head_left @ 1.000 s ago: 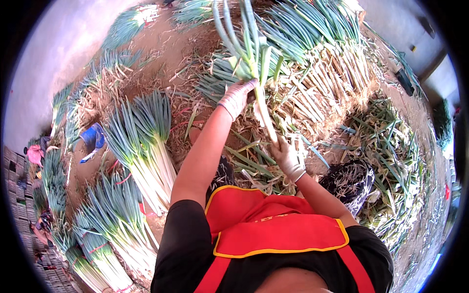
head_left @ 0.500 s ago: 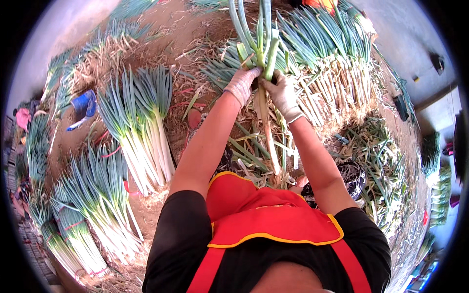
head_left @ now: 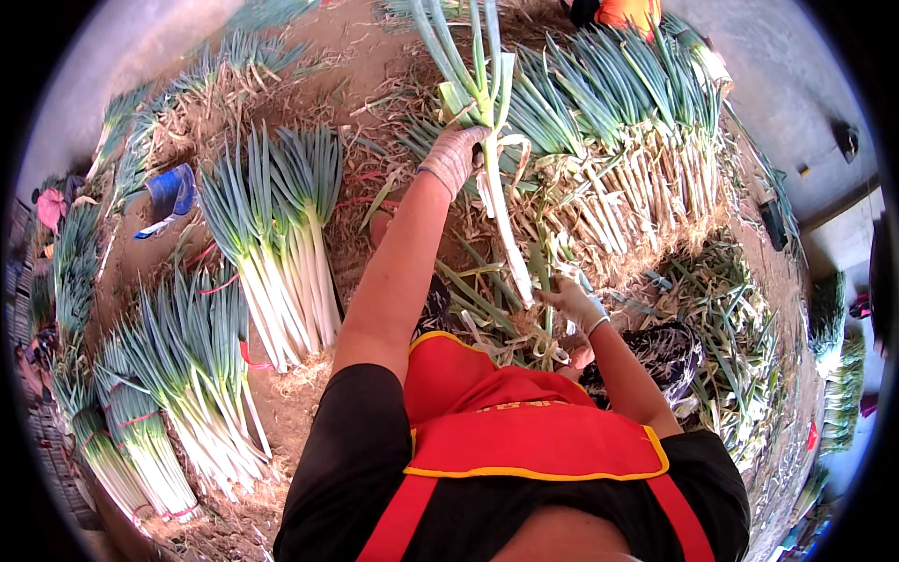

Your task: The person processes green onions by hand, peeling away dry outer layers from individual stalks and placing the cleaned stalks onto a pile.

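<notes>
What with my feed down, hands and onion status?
Left hand gripping green onion. Right hand near its root end, contact unclear. Loose leaves heaped at right.

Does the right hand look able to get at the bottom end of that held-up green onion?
Probably yes: the right hand is close beside the green onion's pale lower end, with nothing solid seeming to block it, and the left hand holds it higher up.

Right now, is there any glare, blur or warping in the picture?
In the head view, the left hand and its leek look fairly clear; the upper-left wall looks pale, nearly washed out; fisheye warping bends things near the rim, with black corners beyond.
</notes>
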`<state>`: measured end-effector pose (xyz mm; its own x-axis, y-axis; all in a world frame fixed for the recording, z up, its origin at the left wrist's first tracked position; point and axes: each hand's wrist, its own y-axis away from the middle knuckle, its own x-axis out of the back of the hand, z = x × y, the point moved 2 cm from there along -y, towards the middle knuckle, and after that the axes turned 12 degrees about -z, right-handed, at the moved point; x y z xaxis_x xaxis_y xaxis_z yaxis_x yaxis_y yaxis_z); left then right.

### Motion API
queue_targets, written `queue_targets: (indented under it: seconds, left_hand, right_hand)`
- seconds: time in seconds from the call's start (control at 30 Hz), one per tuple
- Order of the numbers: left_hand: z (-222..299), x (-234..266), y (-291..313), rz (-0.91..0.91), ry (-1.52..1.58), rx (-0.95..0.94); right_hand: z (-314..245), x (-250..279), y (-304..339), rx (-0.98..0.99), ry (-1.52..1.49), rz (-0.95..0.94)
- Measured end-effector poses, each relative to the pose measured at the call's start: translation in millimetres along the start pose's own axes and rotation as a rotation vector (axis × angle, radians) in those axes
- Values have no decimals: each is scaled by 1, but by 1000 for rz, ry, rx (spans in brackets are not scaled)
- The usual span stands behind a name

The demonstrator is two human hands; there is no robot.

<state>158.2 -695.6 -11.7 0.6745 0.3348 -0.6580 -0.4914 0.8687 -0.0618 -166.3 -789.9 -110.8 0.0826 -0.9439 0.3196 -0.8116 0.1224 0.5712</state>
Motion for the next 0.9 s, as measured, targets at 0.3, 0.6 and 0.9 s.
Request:
queue_targets:
  seconds: [0.3,0.6,0.9]
  left_hand:
    - [3,-24,6,25,153,-15]
    - [-6,-11,-12,-202,518,161]
    - [-9,-23,1,-79,480,116]
  right_hand:
    - [-44,-9,6,295,32,520]
    - [-48,0,28,424,-47,661]
    - [-70,-5,36,391,204,748]
